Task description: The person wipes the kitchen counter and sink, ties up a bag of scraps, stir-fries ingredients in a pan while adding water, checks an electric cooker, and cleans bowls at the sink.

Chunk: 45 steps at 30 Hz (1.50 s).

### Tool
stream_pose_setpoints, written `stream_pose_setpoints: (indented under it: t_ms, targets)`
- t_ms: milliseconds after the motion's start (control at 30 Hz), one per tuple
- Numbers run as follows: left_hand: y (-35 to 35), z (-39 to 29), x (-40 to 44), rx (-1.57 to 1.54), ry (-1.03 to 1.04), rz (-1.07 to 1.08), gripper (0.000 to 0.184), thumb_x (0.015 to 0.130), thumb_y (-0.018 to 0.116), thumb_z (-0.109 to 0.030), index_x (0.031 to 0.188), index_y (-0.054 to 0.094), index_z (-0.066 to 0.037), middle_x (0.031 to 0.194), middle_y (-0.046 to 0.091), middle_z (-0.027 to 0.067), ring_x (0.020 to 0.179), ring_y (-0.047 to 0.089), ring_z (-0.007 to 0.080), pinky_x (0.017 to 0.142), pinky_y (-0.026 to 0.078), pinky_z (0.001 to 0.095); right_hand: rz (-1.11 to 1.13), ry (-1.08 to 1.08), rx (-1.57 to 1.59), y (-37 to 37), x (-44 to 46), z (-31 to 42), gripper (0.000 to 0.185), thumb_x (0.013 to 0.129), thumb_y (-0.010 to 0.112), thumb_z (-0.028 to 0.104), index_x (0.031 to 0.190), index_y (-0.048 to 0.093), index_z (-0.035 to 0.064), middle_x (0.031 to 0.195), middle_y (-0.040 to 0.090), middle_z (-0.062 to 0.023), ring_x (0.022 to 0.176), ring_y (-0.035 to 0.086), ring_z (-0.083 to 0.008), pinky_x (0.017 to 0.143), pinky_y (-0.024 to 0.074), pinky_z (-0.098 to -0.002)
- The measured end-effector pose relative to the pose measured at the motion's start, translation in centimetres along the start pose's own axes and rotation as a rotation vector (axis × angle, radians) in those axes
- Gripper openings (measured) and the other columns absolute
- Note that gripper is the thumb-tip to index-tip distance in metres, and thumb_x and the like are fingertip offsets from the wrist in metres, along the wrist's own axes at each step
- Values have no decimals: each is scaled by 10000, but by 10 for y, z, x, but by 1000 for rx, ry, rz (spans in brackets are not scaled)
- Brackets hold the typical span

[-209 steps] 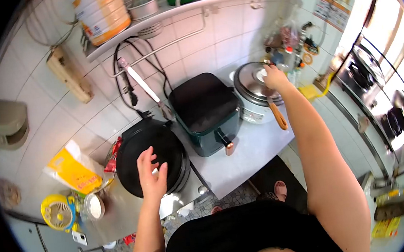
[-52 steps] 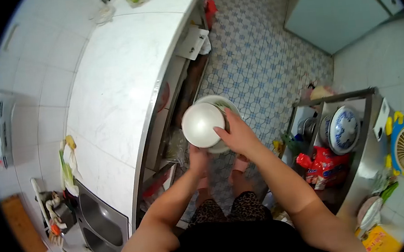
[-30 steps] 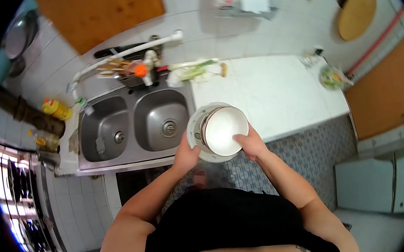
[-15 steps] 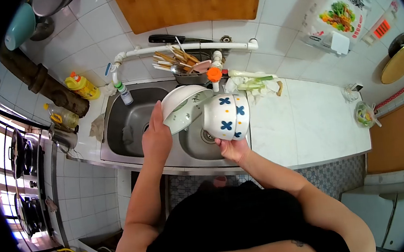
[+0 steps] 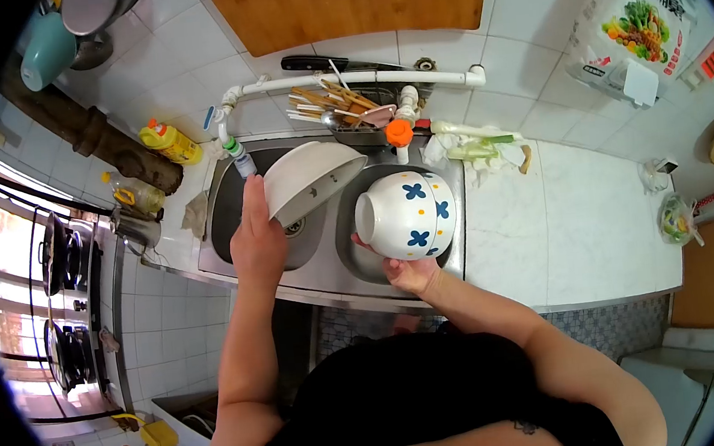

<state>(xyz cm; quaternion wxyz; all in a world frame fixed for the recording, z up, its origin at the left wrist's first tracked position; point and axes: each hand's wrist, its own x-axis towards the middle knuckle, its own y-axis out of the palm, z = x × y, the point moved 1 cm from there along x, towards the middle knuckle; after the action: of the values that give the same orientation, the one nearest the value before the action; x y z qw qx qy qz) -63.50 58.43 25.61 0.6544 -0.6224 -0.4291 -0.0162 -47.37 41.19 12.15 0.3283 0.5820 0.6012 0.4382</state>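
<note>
My left hand (image 5: 257,243) grips the edge of a large white bowl (image 5: 301,177), tilted over the left basin of the double steel sink (image 5: 225,223). Small dark motifs show inside that bowl. Over the right basin, my right hand (image 5: 413,273) supports white bowls (image 5: 412,213) with blue flowers and orange dots; they look like two nested together, lying on their side with the foot facing left. The right fingers are partly hidden beneath them. A small gap separates the large bowl from the patterned ones.
Behind the sink stand an orange-handled tap (image 5: 400,135), a basket of chopsticks and utensils (image 5: 350,107) and a knife (image 5: 324,63). Spring onion (image 5: 487,146) lies on the right counter (image 5: 580,219). At left are a yellow bottle (image 5: 173,143), an oil bottle (image 5: 135,197) and the stove (image 5: 63,298).
The large bowl has turned so its outside shows more, and it has moved apart from the patterned bowls. Those have rotated, bringing their foot into view. The camera view has shifted slightly.
</note>
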Motion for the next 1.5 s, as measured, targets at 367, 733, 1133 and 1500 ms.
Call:
stream_pose_setpoints:
  t_ms: [367,733,1133,1500]
  targets:
    - [-5,7,-11,-101,-271,45,592,847,451,6,1419,378,-129,1380,492,165,1182,528,384,902,477,453,-240,-106,-314,-27,-27,33,515,904,519,244,1340,448,-22,1170,612,-240,945,655,-420,780,602,-403]
    - [80,-18,-90,-1014,-839,300,465,779,448,43,1242,491,43,1124,608,140,1008,596,227,899,454,308,-1102,-837,-1042,51,-130,152,627,782,362,-94,1394,289,24,1232,525,-231,906,668,-359,616,632,-383]
    - [99,-88,-73,-1003,-787,455,464,793,440,55,1255,489,37,1168,591,134,1046,575,207,918,439,294,-1216,-972,-1127,63,-143,202,587,774,295,-101,1342,372,29,1158,563,-206,790,659,-275,481,564,-305]
    - [85,-81,-80,-1010,-742,354,472,771,420,63,1235,504,47,1144,601,140,1046,578,216,927,433,299,-1342,-942,-1016,58,-141,225,491,856,401,18,1340,322,20,1091,576,-226,701,662,-279,431,537,-312]
